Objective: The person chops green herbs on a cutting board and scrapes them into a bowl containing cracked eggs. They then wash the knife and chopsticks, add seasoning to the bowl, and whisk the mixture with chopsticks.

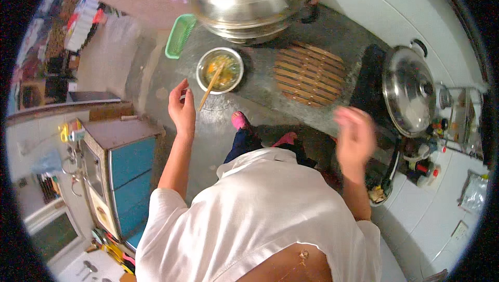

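My left hand (182,111) is raised near the bowl, its fingers apart and holding nothing. My right hand (354,138) is blurred by motion on the right; nothing shows in it, and how its fingers are set is hard to make out. A round metal bowl (200,72) holds a yellow and green food mixture (229,72). Wooden chopsticks (209,90) rest in the bowl and lean over its near rim. To the bowl's right lies a round slatted wooden rack (310,74). Behind them stands a large lidded metal steamer pot (245,5).
A green plastic basket (180,36) lies left of the pot. At the right, a metal lid (409,89) leans by the white tiled wall. A blue-fronted sink cabinet (132,165) stands at the left. Bottles (427,168) stand at the right edge.
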Action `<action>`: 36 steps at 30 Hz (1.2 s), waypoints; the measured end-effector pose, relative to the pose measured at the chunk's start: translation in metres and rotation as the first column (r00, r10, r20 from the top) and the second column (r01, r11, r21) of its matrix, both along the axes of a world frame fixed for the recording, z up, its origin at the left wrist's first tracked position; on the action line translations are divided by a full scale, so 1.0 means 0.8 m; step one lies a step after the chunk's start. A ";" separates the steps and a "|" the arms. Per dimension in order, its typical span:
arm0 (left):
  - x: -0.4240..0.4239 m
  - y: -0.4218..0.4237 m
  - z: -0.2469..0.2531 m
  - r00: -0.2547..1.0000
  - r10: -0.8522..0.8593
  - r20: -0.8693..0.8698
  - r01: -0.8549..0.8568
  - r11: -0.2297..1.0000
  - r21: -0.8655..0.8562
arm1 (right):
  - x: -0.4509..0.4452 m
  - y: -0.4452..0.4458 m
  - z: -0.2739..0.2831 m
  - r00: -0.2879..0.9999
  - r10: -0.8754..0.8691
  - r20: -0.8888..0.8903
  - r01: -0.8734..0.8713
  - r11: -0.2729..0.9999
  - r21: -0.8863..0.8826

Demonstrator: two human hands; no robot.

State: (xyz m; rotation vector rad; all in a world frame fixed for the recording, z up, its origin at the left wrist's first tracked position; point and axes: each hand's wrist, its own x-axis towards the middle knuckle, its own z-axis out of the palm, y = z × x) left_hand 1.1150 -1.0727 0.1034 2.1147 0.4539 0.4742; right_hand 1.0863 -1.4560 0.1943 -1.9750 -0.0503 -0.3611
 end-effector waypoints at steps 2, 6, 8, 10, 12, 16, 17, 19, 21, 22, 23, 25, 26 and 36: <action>-0.003 0.069 -0.060 0.984 0.088 -0.156 -0.079 0.995 0.065 | 0.039 0.084 -0.045 0.926 0.342 -0.161 -0.365 0.919 -0.148; -0.020 0.114 -0.144 0.784 -0.058 -0.618 -0.411 0.698 -0.587 | 0.079 0.238 -0.122 0.733 0.641 -0.228 -0.676 0.649 -0.348; -0.021 0.100 -0.138 0.734 -0.291 -0.613 -0.452 0.464 -0.762 | 0.091 0.297 -0.159 0.714 0.662 -0.230 -0.677 0.567 -0.470; -0.020 0.078 -0.109 0.739 -0.425 -0.524 -0.395 0.358 -0.846 | 0.100 0.332 -0.191 0.701 0.669 -0.245 -0.665 0.489 -0.564; -0.019 0.072 -0.097 0.744 -0.459 -0.485 -0.304 0.413 -0.858 | 0.105 0.354 -0.226 0.687 0.672 -0.278 -0.668 0.431 -0.607; -0.012 0.086 -0.103 0.772 -0.421 -0.476 -0.279 0.447 -0.850 | 0.115 0.356 -0.226 0.749 0.600 -0.282 -0.661 0.638 -0.396; -0.007 0.093 -0.107 0.779 -0.426 -0.460 -0.283 0.415 -0.865 | 0.116 0.348 -0.212 0.807 0.551 -0.211 -0.589 0.736 -0.333; 0.000 0.099 -0.139 0.819 -0.380 -0.429 -0.312 0.334 -0.890 | 0.130 0.322 -0.199 0.871 0.479 -0.110 -0.489 0.820 -0.298; 0.011 0.085 -0.151 0.872 -0.302 -0.385 -0.292 0.312 -0.904 | 0.139 0.278 -0.214 0.883 0.438 -0.170 -0.457 0.885 -0.092; 0.019 0.080 -0.149 0.864 -0.333 -0.378 -0.287 0.291 -0.913 | 0.139 0.265 -0.208 0.880 0.405 -0.249 -0.428 0.903 -0.042; 0.025 0.074 -0.146 0.856 -0.362 -0.369 -0.283 0.269 -0.921 | 0.135 0.255 -0.209 0.857 0.383 -0.344 -0.353 0.924 0.147; 0.033 0.060 -0.156 0.872 -0.367 -0.324 -0.267 0.199 -0.943 | 0.120 0.249 -0.218 0.855 0.400 -0.331 -0.281 0.893 0.353; 0.034 0.051 -0.174 0.897 -0.334 -0.290 -0.254 0.147 -0.956 | 0.115 0.251 -0.222 0.824 0.422 -0.379 -0.286 0.886 0.364; -0.005 0.025 -0.167 0.961 -0.045 -0.272 -0.257 0.207 -0.944 | 0.150 0.237 -0.183 0.577 0.665 -0.474 -0.374 0.731 0.570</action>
